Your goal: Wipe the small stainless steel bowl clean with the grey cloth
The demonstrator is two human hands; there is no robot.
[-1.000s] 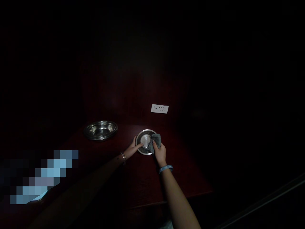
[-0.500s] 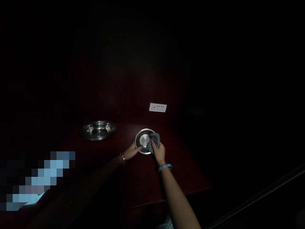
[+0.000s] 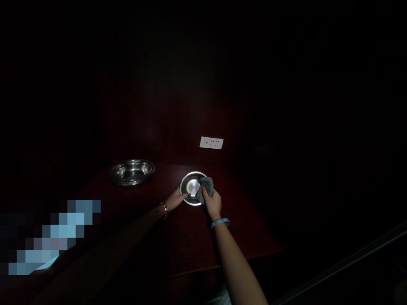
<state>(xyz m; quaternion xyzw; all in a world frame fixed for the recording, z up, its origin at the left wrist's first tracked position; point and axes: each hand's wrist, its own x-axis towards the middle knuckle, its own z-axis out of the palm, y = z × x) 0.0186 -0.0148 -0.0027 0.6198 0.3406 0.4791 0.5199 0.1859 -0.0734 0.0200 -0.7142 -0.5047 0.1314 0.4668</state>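
Since a second ago, your left hand [image 3: 174,200] has drawn its thumb slightly back toward the rim of the bowl [image 3: 192,187], gripping its left side. Your right hand [image 3: 213,204] pinches a cloth [image 3: 207,184] against the bowl's right inside. Dishes [image 3: 132,174] sit stacked left of the bowl on the table [image 3: 190,250] (whether the bowl rests there, you can't tell).

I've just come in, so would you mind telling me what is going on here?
A person's left hand holds a round metal bowl at its near left side. The right hand grips a grey cloth over the bowl's right side. Farther left, stacked metal dishes sit on the dark red table, and a white socket plate shows beyond the bowl.
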